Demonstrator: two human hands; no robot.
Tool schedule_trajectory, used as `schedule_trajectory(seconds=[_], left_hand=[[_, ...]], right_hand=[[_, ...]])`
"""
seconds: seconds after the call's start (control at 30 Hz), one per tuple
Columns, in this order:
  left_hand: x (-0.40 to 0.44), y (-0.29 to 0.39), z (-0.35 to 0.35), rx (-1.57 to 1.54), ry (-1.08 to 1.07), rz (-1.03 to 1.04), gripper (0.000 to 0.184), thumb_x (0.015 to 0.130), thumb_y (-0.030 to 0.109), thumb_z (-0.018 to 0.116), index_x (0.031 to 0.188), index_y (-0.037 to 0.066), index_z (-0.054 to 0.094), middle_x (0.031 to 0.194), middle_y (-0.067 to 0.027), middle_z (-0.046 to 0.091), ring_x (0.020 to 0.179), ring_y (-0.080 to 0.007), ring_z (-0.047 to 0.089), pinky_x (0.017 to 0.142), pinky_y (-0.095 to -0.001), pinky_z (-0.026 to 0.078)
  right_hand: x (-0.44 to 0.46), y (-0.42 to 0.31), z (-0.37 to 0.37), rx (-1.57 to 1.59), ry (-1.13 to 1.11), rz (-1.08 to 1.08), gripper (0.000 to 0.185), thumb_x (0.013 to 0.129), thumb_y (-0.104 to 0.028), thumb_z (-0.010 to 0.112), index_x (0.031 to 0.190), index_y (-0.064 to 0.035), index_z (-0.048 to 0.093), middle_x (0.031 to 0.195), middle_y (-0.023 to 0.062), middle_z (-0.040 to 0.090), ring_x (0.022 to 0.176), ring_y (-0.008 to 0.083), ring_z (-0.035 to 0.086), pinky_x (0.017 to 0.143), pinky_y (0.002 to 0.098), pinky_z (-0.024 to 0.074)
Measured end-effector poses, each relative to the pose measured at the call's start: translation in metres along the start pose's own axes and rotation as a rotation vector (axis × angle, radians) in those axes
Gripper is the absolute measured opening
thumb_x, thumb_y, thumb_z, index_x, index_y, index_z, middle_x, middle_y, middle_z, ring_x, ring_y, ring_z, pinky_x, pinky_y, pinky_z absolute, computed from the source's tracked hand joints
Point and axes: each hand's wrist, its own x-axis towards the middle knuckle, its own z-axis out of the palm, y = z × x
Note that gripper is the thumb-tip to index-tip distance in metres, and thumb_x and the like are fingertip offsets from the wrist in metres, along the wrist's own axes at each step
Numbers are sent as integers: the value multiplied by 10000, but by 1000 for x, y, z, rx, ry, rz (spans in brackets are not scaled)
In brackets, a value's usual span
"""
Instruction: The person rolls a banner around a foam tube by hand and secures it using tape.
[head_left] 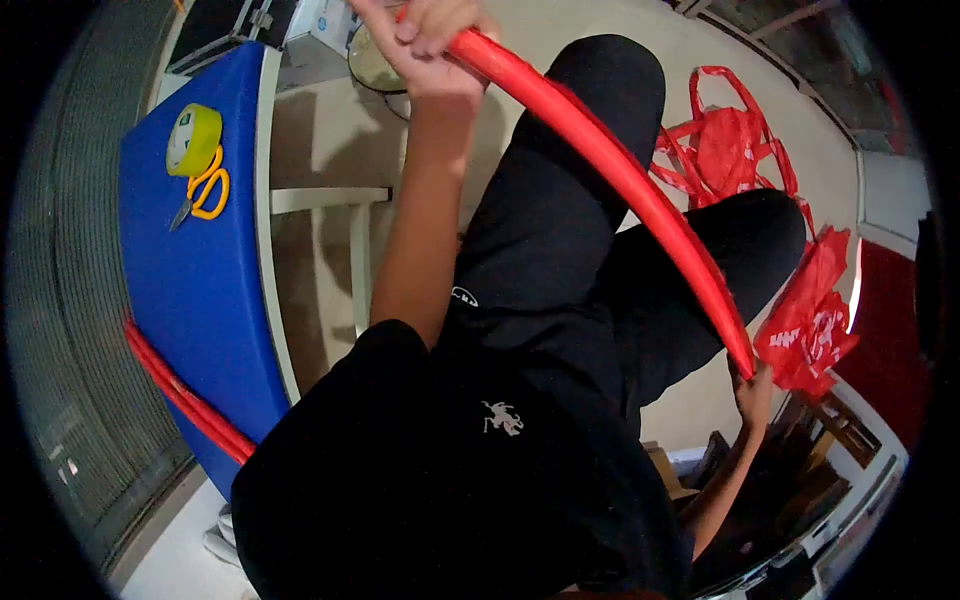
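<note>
A long, smooth red plastic roll (620,165) stretches across my lap, between my two hands. At the upper edge of the view, my left hand (435,55) is closed around one end, with one finger pointing out. My right hand (755,395), low on the right, grips the roll's other, narrower end. The roll bows slightly and passes over both black-trousered legs (590,190). Close to my right hand hangs or lies a crumpled red plastic bag (810,325) with white print.
On the left, a blue-topped table (220,290) holds yellow tape (195,140), orange-handled scissors (205,190) and thin red rolls (185,395). Another red bag (725,150) with handles lies on the floor beyond my knees. A round stool (372,62) stands near my left hand.
</note>
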Motion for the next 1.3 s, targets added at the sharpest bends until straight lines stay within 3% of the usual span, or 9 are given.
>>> schedule_trajectory(seconds=[0.07,0.23,0.4,0.5,0.63,0.7,0.97,1.17,1.3], left_hand=[[4,-6,-1,-115,133,88,515,991,512,397,867,48,582,528,9,400,433,-104,374,475,-239,381],[7,19,-43,188,11,-117,406,997,402,475,704,120,477,486,32,342,394,-95,311,421,-258,328],[-5,53,-56,214,382,-79,402,1006,291,455,626,167,406,488,73,333,403,-63,297,449,-219,312],[-10,54,-48,392,629,69,417,1007,286,448,612,164,396,485,62,329,400,-79,299,445,-226,317],[-5,52,-39,442,804,113,419,1001,311,468,619,173,363,478,76,308,409,-82,277,489,-208,340],[-1,53,-37,452,757,79,426,998,307,476,612,169,363,477,77,307,405,-78,282,512,-202,357],[22,31,8,-114,-148,-132,481,992,325,483,558,150,374,447,66,318,358,-63,276,415,-194,310],[40,54,-49,562,635,16,435,989,185,406,562,175,321,465,38,277,374,-99,285,421,-244,296],[37,85,-78,499,665,58,431,1007,213,410,581,165,363,456,53,287,372,-98,243,417,-225,287]], right_hand=[[11,-29,-8,32,-173,99,98,800,-5,602,840,85,595,617,195,492,586,151,466,583,314,436],[10,-29,-17,94,-253,58,129,806,-25,617,896,68,614,642,185,556,610,152,540,574,310,441],[11,-48,-36,-614,450,-222,207,822,-95,678,999,-9,613,824,190,633,710,350,631,616,417,488],[20,-33,-30,-631,625,-491,388,774,-10,679,1143,-1,560,902,176,626,776,346,618,656,412,495],[26,-59,-27,-531,474,-280,319,786,-16,654,1098,0,587,906,190,641,783,376,623,682,422,499],[29,-64,-28,-476,361,-187,300,791,-10,640,1087,9,591,855,200,633,735,378,611,657,412,488],[37,-45,-22,154,-75,-86,113,790,-15,600,890,31,574,702,259,531,622,360,597,580,382,428],[32,-72,-30,-321,204,-192,169,830,-46,642,959,2,545,739,188,585,644,341,578,587,387,453],[31,-83,-34,-437,356,-271,211,819,-146,672,919,-69,502,750,127,565,698,344,593,602,437,458]])
